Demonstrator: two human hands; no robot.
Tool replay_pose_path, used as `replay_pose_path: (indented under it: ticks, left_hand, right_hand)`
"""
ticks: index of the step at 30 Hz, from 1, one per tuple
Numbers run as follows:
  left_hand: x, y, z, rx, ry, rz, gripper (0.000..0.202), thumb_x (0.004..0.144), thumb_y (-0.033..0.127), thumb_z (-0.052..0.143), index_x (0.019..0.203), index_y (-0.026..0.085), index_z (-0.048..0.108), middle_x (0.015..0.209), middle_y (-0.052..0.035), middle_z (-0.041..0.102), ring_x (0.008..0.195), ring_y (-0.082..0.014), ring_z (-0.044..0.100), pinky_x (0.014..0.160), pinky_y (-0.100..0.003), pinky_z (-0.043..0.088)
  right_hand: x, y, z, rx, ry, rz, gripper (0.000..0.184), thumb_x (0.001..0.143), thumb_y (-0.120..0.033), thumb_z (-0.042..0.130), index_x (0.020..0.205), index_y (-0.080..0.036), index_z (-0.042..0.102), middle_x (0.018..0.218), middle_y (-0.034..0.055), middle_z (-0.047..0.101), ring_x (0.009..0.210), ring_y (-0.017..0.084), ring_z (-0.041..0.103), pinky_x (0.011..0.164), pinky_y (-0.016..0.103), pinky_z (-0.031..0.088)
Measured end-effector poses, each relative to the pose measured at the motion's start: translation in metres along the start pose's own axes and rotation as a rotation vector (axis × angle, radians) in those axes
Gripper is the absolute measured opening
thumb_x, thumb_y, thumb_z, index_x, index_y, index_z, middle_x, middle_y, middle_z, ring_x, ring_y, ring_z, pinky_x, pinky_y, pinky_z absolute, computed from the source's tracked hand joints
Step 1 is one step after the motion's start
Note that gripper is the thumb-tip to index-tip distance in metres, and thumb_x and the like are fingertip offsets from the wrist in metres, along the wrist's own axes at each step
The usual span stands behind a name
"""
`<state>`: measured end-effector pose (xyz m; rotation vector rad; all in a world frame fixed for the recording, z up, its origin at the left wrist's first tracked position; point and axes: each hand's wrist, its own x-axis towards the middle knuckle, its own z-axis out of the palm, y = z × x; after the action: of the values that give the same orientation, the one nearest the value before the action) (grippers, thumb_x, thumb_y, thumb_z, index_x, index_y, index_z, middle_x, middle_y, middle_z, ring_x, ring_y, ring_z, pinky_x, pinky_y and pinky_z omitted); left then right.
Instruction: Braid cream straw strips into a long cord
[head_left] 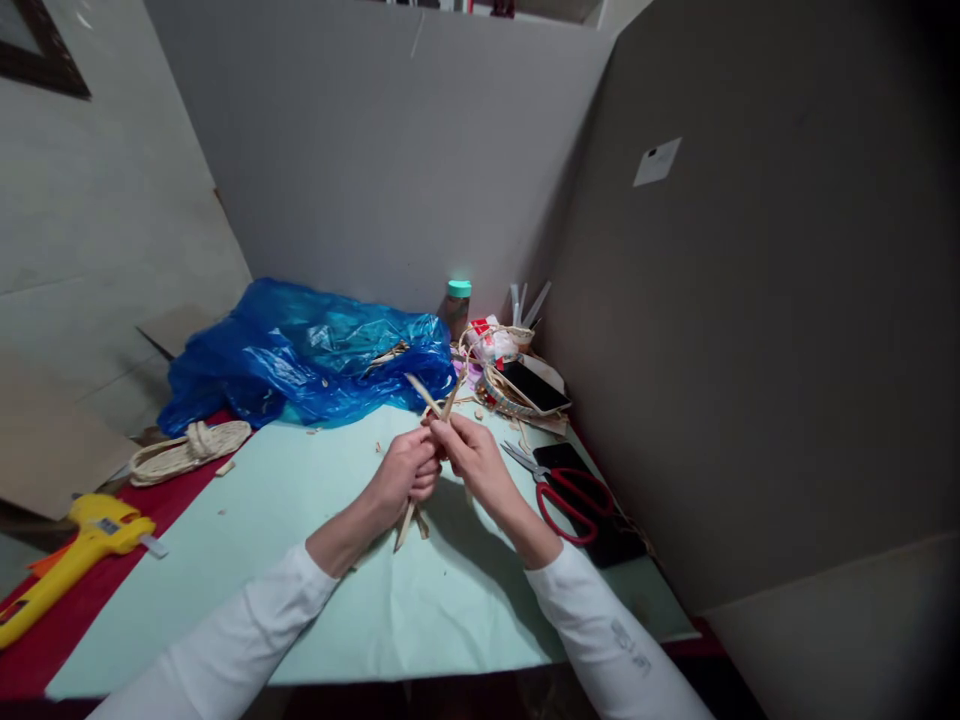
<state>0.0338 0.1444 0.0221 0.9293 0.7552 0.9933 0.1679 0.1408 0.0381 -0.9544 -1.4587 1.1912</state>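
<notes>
Pale flat strips of straw or husk [426, 395] cross each other between my two hands above the middle of the table. My left hand [405, 472] is closed around them, and their lower ends stick out beneath it. Close against it, my right hand [472, 452] pinches the strips near where they cross. The upper ends splay apart in a V above my fingers. My fingers hide the middle of the strips. Red-handled scissors [566, 495] lie just right of my right hand, partly over a dark flat object [619, 545].
A blue plastic bag [300, 345] with strips inside spreads across the back. At left lie a woven slipper [191, 450] and a yellow glue gun [94, 540]. Back right hold a green-lidded jar [458, 305], a phone [536, 387] and clutter. A grey partition [735, 350] stands close on the right.
</notes>
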Motion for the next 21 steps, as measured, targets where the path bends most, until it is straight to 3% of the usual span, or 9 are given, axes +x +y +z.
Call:
replay_pose_path:
  ticks: [3,7,9,11,13,16,18,21]
  left_hand:
    - [-0.006,-0.008,0.007,0.075,-0.131,-0.067,0.033,0.081,0.047,0.061,0.076,0.018,0.047,0.047,0.0101,0.032,0.035,-0.0014,0.018,0.033,-0.014,0.013]
    - [-0.013,-0.007,0.009,0.193,-0.309,-0.174,0.035,0.083,0.050,0.057,0.079,0.015,0.054,0.048,0.0104,0.027,0.038,-0.0020,0.014,0.036,-0.016,0.010]
    - [-0.016,-0.006,0.010,0.273,-0.388,-0.199,0.036,0.083,0.050,0.057,0.078,0.014,0.055,0.049,0.0104,0.024,0.041,-0.0027,0.014,0.038,-0.017,0.011]
    - [-0.017,-0.005,0.009,0.360,-0.413,-0.170,0.036,0.083,0.049,0.058,0.075,0.014,0.057,0.048,0.0097,0.025,0.041,-0.0038,0.018,0.040,-0.018,0.014]
    - [-0.015,-0.002,0.006,0.406,-0.329,-0.095,0.035,0.082,0.048,0.057,0.074,0.014,0.057,0.047,0.0093,0.025,0.041,-0.0043,0.019,0.041,-0.019,0.015]
    - [-0.006,0.006,-0.005,0.378,-0.076,0.019,0.034,0.081,0.049,0.056,0.073,0.015,0.056,0.048,0.0105,0.020,0.041,-0.0042,0.013,0.041,-0.020,0.010]
    - [0.001,0.011,-0.015,0.400,0.084,0.086,0.033,0.080,0.048,0.055,0.072,0.015,0.056,0.049,0.0104,0.019,0.041,-0.0046,0.013,0.041,-0.019,0.010]
    - [0.012,0.013,-0.033,0.533,0.299,0.181,0.028,0.077,0.042,0.055,0.069,0.016,0.058,0.048,0.0086,0.026,0.041,-0.0059,0.020,0.042,-0.020,0.016]
  right_hand:
    - [0.003,0.003,-0.002,-0.134,0.173,-0.117,0.033,0.088,-0.046,0.051,0.072,-0.018,0.057,0.061,-0.0034,0.045,0.058,0.010,0.041,0.055,0.023,0.033]
    - [0.010,-0.013,-0.036,0.131,0.426,-0.226,0.029,0.086,-0.046,0.052,0.076,-0.019,0.052,0.072,-0.0021,0.052,0.067,0.011,0.049,0.062,0.023,0.039]
    - [0.010,-0.026,-0.059,0.286,0.437,-0.219,0.029,0.086,-0.049,0.051,0.079,-0.021,0.047,0.066,-0.0052,0.048,0.056,0.009,0.045,0.054,0.021,0.037]
    - [0.005,-0.041,-0.082,0.256,0.497,-0.199,0.029,0.087,-0.050,0.049,0.080,-0.023,0.043,0.055,-0.0101,0.032,0.042,0.007,0.028,0.044,0.019,0.027]
    - [0.000,-0.052,-0.102,0.000,0.623,-0.192,0.030,0.089,-0.050,0.044,0.079,-0.022,0.046,0.052,-0.0105,0.029,0.039,0.007,0.023,0.042,0.019,0.021]
    - [-0.003,-0.053,-0.124,-0.714,0.776,-0.100,0.033,0.093,-0.043,0.039,0.079,-0.018,0.055,0.060,-0.0007,0.051,0.050,0.011,0.045,0.050,0.023,0.030]
    - [-0.002,-0.044,-0.132,-1.134,0.778,0.074,0.034,0.095,-0.036,0.037,0.084,-0.014,0.061,0.071,0.0092,0.062,0.063,0.017,0.057,0.057,0.026,0.035]
    - [0.001,-0.021,-0.137,-1.447,0.649,0.304,0.038,0.097,-0.030,0.032,0.093,-0.009,0.064,0.083,0.0183,0.067,0.075,0.024,0.064,0.061,0.030,0.038]
